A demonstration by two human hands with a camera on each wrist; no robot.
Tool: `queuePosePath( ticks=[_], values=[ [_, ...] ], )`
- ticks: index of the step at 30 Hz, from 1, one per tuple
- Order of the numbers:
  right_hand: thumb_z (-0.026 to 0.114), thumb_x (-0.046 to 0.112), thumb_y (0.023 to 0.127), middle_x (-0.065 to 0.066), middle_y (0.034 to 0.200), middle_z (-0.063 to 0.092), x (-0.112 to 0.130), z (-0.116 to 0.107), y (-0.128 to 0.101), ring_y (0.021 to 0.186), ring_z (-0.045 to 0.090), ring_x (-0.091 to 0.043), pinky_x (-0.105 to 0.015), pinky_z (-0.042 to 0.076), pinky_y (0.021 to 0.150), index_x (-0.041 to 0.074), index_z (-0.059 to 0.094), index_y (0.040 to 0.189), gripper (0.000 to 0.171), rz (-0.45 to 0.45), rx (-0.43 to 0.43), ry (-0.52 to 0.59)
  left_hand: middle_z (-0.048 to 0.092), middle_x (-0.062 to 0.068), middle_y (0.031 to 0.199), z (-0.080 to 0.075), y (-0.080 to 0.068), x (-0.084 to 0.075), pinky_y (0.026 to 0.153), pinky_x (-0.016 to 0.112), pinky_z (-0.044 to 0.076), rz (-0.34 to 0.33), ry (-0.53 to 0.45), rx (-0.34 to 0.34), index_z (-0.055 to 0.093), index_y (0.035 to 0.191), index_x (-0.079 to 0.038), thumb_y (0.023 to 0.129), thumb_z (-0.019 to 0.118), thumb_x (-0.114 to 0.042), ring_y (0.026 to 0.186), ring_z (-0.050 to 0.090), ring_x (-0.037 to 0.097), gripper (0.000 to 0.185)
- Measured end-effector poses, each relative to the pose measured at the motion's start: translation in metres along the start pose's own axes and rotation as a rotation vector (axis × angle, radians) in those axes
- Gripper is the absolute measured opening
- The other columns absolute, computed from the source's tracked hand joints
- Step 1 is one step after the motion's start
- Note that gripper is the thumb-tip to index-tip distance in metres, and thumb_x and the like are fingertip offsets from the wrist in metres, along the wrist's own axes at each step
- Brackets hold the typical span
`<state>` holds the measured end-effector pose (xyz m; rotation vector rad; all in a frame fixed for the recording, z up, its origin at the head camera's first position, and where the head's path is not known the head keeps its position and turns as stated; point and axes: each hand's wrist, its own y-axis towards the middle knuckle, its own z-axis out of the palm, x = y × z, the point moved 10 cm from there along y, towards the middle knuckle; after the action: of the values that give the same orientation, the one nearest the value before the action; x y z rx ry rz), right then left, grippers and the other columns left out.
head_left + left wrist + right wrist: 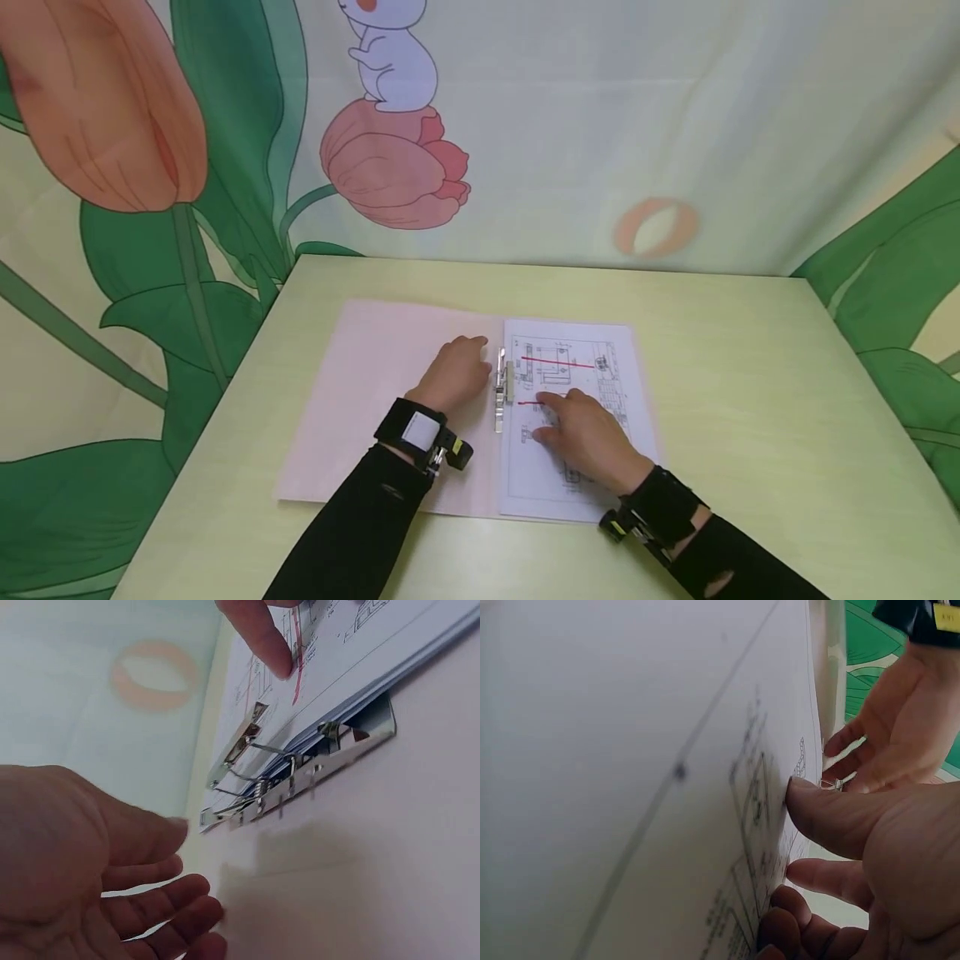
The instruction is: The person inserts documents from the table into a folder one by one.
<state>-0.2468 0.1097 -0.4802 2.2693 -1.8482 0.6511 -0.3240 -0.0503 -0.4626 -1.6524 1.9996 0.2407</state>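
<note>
Now my right hand (588, 437) presses curled fingers on the drawing sheets (577, 400) while my left hand (453, 375), fingers relaxed, rests just beside the folder's (375, 392) metal clip (501, 387).

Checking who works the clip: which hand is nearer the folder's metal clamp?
Left. The left hand lies just beside the metal clamp; the right hand presses the printed sheets farther right.
</note>
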Motion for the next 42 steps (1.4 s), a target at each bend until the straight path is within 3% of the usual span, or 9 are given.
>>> queuePosePath(
  ticks=[4, 9, 13, 19, 26, 30, 34, 38, 42],
  values=[
    [0.081, 0.027, 0.093, -0.002, 0.09, 0.061, 0.002, 0.0, 0.001, 0.074, 0.053, -0.017, -0.029, 0.042, 0.062, 0.012, 0.066, 0.143, 0.054, -0.003, -0.003, -0.008, 0.066, 0.017, 0.142, 0.007, 0.013, 0.001, 0.115, 0.046, 0.048, -0.003, -0.056, 0.009, 0.061, 0.146, -0.002, 0.108, 0.049, -0.012, 0.134, 0.06, 0.031, 0.04],
    [0.081, 0.027, 0.094, -0.003, 0.089, 0.061, 0.005, 0.001, 0.002, 0.074, 0.053, -0.017, -0.029, 0.042, 0.063, 0.011, 0.066, 0.143, 0.054, -0.017, -0.005, -0.009, 0.07, 0.01, 0.138, 0.011, 0.018, 0.001, 0.112, 0.046, 0.05, -0.029, -0.16, 0.01, 0.069, 0.139, -0.008, 0.111, 0.047, -0.015, 0.126, 0.062, 0.027, 0.036],
    [0.081, 0.026, 0.093, -0.004, 0.088, 0.061, 0.004, -0.001, 0.002, 0.073, 0.052, -0.018, -0.03, 0.042, 0.063, 0.009, 0.067, 0.141, 0.053, -0.028, -0.017, -0.015, 0.065, 0.013, 0.146, 0.008, 0.018, -0.001, 0.116, 0.048, 0.047, -0.05, -0.202, -0.012, 0.063, 0.146, -0.007, 0.111, 0.047, -0.015, 0.137, 0.059, 0.03, 0.039],
    [0.082, 0.025, 0.093, -0.004, 0.088, 0.062, 0.002, -0.001, 0.002, 0.073, 0.052, -0.018, -0.03, 0.042, 0.063, 0.01, 0.067, 0.142, 0.054, -0.024, -0.016, -0.007, 0.059, 0.011, 0.154, 0.017, 0.022, 0.0, 0.12, 0.058, 0.039, -0.118, -0.238, 0.038, 0.056, 0.153, -0.01, 0.112, 0.044, -0.019, 0.144, 0.053, 0.032, 0.044],
    [0.082, 0.026, 0.093, -0.004, 0.087, 0.062, 0.002, -0.002, 0.002, 0.073, 0.052, -0.018, -0.03, 0.041, 0.063, 0.009, 0.067, 0.141, 0.054, -0.032, -0.029, -0.008, 0.07, 0.007, 0.134, 0.015, 0.025, 0.003, 0.103, 0.046, 0.05, -0.13, -0.387, -0.021, 0.069, 0.138, -0.012, 0.11, 0.053, -0.025, 0.116, 0.062, 0.026, 0.034],
    [0.082, 0.027, 0.093, -0.004, 0.087, 0.062, 0.002, 0.0, 0.001, 0.073, 0.052, -0.017, -0.03, 0.041, 0.062, 0.009, 0.067, 0.142, 0.054, -0.027, -0.023, -0.009, 0.075, 0.005, 0.114, 0.007, 0.018, 0.005, 0.083, 0.034, 0.053, -0.107, -0.417, -0.072, 0.076, 0.125, -0.011, 0.108, 0.059, -0.026, 0.097, 0.064, 0.021, 0.028],
    [0.082, 0.026, 0.093, -0.004, 0.086, 0.062, 0.002, 0.0, 0.0, 0.072, 0.052, -0.018, -0.03, 0.04, 0.061, 0.009, 0.067, 0.141, 0.054, -0.027, -0.019, -0.003, 0.077, 0.002, 0.106, -0.003, 0.005, 0.007, 0.073, 0.029, 0.05, -0.077, -0.405, -0.133, 0.08, 0.116, -0.013, 0.106, 0.065, -0.026, 0.088, 0.064, 0.018, 0.022],
    [0.081, 0.026, 0.093, -0.003, 0.086, 0.062, 0.003, -0.001, 0.001, 0.073, 0.052, -0.017, -0.03, 0.041, 0.062, 0.009, 0.067, 0.142, 0.053, -0.03, -0.02, -0.002, 0.079, 0.002, 0.107, -0.009, -0.012, 0.007, 0.071, 0.03, 0.05, -0.04, -0.37, -0.178, 0.082, 0.113, -0.014, 0.105, 0.067, -0.026, 0.086, 0.064, 0.018, 0.021],
    [0.08, 0.026, 0.094, -0.003, 0.089, 0.064, 0.002, -0.001, 0.002, 0.074, 0.053, -0.017, -0.029, 0.042, 0.063, 0.009, 0.066, 0.142, 0.053, -0.025, -0.016, -0.008, 0.079, 0.003, 0.113, -0.011, -0.028, 0.005, 0.08, 0.034, 0.056, 0.032, -0.29, -0.203, 0.082, 0.115, -0.014, 0.104, 0.068, -0.026, 0.096, 0.068, 0.018, 0.022]
  ],
)
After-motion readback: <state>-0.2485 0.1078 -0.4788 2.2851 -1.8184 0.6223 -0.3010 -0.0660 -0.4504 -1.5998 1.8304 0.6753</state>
